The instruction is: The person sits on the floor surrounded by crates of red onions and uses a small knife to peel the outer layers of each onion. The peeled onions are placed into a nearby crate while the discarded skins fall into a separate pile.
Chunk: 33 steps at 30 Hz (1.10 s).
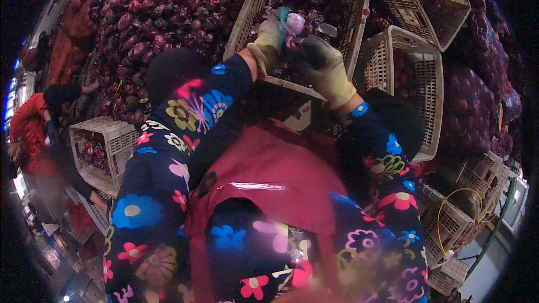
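My left hand point(271, 35), in a pale yellow knit glove with a green-coated palm, holds a smooth, pale purple onion point(295, 23). Close to the right of it is my right hand point(322, 61), in a similar glove with dark, blurred fingers. Those fingers curl towards the onion; whether they grip a tool cannot be made out. A small pinkish piece point(290, 42) shows between the hands. Both hands are over a dirty plastic crate point(358, 12) of dark red onions. Inside, a shiny greyish object point(326, 30) lies near my right fingers, its kind unclear.
A large heap of red onions point(164, 12) spreads to the left. Two more plastic crates point(438, 46) point(438, 105) stand at right, beside full mesh sacks point(467, 109). A tipped crate point(120, 134) holds onions at left, near a person in red point(29, 122) bending over.
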Available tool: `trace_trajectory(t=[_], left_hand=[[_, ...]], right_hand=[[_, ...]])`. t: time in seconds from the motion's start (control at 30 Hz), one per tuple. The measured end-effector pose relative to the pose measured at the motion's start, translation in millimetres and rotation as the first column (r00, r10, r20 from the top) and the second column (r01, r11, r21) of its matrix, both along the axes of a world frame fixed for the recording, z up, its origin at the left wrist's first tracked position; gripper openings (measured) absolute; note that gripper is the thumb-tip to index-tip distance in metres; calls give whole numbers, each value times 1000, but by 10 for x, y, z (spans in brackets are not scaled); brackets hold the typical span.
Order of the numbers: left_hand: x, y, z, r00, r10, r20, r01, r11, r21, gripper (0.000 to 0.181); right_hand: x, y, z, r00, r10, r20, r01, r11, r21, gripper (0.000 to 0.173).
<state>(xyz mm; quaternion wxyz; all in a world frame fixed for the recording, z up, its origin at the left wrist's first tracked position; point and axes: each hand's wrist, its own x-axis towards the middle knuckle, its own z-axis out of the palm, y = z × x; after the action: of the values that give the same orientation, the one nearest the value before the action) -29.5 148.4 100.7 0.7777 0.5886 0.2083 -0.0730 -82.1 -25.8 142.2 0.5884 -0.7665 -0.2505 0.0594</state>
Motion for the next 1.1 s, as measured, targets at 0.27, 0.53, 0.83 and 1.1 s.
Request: trace_trajectory(t=[0.27, 0.53, 0.83, 1.1], left_hand=[[-64, 12, -207, 735, -290, 613, 104, 941, 321, 25], [-97, -56, -128, 847, -234, 478, 213, 972, 97, 23], [-13, -27, -124, 739, -509, 441, -107, 558, 823, 20], [-354, -186, 413, 910, -143, 390, -151, 762, 630, 51]], right_hand=[[299, -128, 280, 820, -299, -488, 340, 940, -5, 33], [523, -422, -262, 965, 46, 257, -16, 993, -116, 32], [158, 43, 492, 559, 87, -825, 257, 928, 271, 36], [219, -337, -201, 916, 133, -379, -85, 986, 141, 46]])
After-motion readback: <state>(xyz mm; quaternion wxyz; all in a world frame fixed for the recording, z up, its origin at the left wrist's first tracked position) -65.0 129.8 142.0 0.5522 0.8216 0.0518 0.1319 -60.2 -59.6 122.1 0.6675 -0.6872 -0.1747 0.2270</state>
